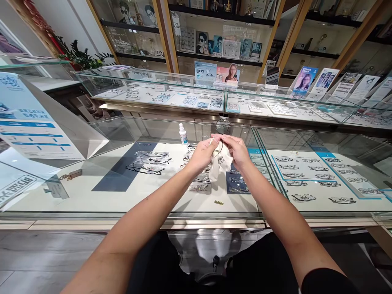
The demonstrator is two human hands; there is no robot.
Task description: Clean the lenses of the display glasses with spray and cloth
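Above the glass counter, both hands meet around a pair of thin dark-framed eyeglasses (223,125) and a pale cleaning cloth (223,161) with dark print. One round lens sticks out beyond my fingers; the rest of the frame is largely covered. My left hand (206,153) is closed, pinching the cloth at the glasses. From the other side, my right hand (239,150) is closed too, its fingers gripping the glasses and the cloth's upper edge. The cloth hangs loosely below both hands. A white spray bottle (183,134) stands upright beyond my left hand.
Rows of eyeglasses (148,162) lie inside the glass display case (159,204). A small gold-green piece (218,202) is near the front. A large white-and-blue sign (33,118) stands left. A second glass case (147,81) and shelves are behind.
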